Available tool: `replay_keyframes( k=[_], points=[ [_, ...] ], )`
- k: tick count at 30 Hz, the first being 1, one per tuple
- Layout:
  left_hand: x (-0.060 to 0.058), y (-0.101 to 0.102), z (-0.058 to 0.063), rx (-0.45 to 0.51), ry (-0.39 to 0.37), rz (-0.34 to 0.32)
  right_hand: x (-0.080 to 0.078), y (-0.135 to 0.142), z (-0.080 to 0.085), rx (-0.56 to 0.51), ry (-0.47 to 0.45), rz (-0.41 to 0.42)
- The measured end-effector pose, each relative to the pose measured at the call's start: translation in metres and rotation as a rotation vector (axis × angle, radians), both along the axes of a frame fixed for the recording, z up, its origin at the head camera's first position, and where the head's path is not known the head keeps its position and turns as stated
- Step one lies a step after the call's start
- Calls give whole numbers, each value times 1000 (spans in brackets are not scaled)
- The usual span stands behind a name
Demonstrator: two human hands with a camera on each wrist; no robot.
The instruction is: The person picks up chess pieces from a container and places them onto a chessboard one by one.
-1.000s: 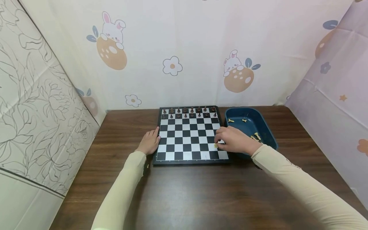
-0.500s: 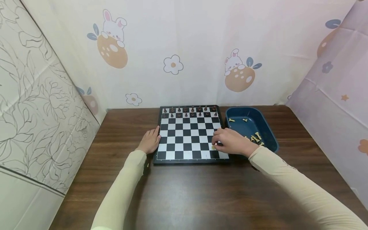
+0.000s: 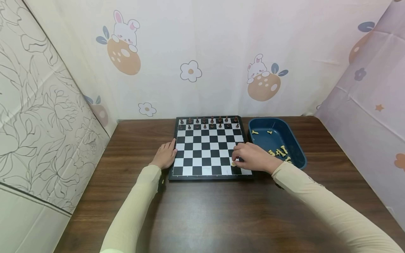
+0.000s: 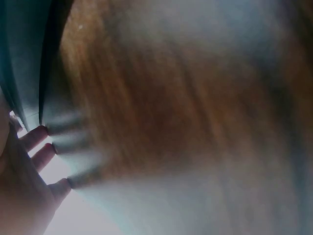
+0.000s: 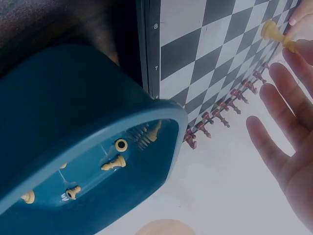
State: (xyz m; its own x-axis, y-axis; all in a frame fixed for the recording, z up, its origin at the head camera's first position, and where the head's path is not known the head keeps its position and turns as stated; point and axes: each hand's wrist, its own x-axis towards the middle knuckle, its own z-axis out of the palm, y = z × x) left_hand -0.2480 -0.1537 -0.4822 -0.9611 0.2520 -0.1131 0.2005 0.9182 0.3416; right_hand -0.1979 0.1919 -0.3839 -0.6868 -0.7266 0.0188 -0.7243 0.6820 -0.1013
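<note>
A black-and-white chessboard [image 3: 205,147] lies on the brown table. Over its near right squares, my right hand [image 3: 253,156] pinches a cream chess piece [image 5: 275,34] between thumb and index finger, base pointing away from the fingertips. The other fingers are spread in the right wrist view. Which piece it is I cannot tell. My left hand [image 3: 165,154] rests at the board's left edge with fingers extended, and its fingertips [image 4: 45,130] touch the table beside the board. Two rows of dark brown chess pieces [image 3: 204,123] stand along the far side.
To the board's right sits a blue plastic bin [image 3: 295,144] with several cream chess pieces [image 3: 281,153] lying loose in it. One small light piece [image 3: 162,181] is beside the left wrist. A patterned curtain [image 3: 218,52] hangs behind the table.
My right hand, with the cream chess piece, has shifted slightly left and toward the board's near edge. My left hand stays in place.
</note>
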Motion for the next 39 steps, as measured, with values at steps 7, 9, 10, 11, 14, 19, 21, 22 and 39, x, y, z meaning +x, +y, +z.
replay_keyframes(
  k=[7,9,10,11,14,19,21,22,39],
  points=[
    [-1,1,0,5,-14,14,2,-6,-3,16,-15,-5],
    [0,1,0,4,-14,13,3,-9,-5,22,-34,-11],
    [0,0,0,3,-14,14,3,-10,-6,20,-46,-15],
    [0,0,0,0,-14,15,3,-11,-7,18,-57,-19],
    [0,0,1,-2,-6,11,5,-15,-11,3,-74,-15],
    [0,0,0,-1,-11,8,4,-17,-21,-8,-46,41],
    [0,0,0,0,-14,6,3,-17,-24,-5,-37,55],
    [0,0,0,1,-14,5,3,-17,-25,-4,-35,57],
    [1,0,2,20,-13,10,4,-18,-20,42,-52,-7]
  ],
)
